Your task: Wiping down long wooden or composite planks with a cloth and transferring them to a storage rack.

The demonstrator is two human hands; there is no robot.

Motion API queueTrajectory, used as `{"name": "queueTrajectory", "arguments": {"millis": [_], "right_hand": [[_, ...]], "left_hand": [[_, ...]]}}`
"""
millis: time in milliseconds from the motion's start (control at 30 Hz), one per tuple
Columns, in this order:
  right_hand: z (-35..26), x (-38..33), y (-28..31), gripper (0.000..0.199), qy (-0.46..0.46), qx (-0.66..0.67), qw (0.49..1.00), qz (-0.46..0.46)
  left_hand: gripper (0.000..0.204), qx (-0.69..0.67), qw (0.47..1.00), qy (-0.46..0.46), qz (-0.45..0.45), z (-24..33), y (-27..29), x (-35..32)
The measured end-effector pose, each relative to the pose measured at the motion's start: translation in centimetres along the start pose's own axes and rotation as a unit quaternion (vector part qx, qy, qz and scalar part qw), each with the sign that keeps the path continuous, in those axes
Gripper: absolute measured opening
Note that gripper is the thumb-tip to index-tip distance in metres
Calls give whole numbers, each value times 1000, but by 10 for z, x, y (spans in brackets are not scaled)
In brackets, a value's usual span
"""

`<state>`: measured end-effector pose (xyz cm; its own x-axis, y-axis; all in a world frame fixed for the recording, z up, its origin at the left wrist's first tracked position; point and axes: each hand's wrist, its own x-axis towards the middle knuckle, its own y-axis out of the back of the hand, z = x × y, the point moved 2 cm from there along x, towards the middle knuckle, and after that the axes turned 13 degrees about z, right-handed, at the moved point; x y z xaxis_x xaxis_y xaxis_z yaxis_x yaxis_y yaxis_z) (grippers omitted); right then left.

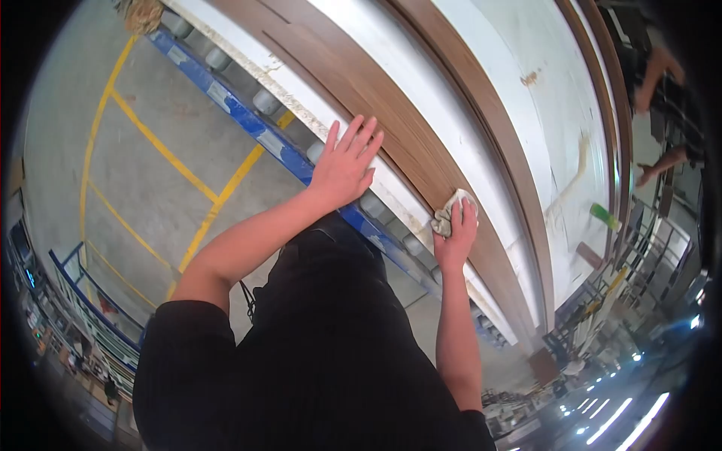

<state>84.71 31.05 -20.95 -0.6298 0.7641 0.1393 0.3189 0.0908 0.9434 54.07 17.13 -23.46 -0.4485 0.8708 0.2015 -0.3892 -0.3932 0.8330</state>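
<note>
Cloth [442, 221] gripped in right hand [458, 242], resting on brown board [410, 135]. Left hand [346, 167] fingers spread wide at board's near edge; contact hard to tell.

My right hand [460, 231] covers part of cloth [442, 220]; cloth's underside out of my sight. Palm side of my left hand [346, 167] hidden, turned down. Brown board [410, 135]: far-left end cut off by picture edge. Rollers [265, 101] on left, partly hidden under white board edge. My feet hidden below black clothes [323, 331]. Co-worker [681, 113] on far right: blurred, cut by dark rim. Green thing [604, 216] on right: too blurred to tell kind. Clutter [111, 387] on near left: too small to make out.
</note>
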Motion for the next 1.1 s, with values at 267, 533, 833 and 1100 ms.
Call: {"name": "queueTrajectory", "arguments": {"millis": [267,533,833,1100], "right_hand": [[83,-76,31,79,-58,-54,996,50],[123,-108,28,78,-129,-101,979,123],[-74,44,-34,75,-3,44,998,41],[-23,8,-10,81,-20,38,998,43]], "left_hand": [[76,55,990,-108,-73,4,9,-2],[74,106,993,-51,2,-49,32,35],[83,140,987,-57,-54,-7,23,34],[75,51,982,-148,-105,20,14,26]]}}
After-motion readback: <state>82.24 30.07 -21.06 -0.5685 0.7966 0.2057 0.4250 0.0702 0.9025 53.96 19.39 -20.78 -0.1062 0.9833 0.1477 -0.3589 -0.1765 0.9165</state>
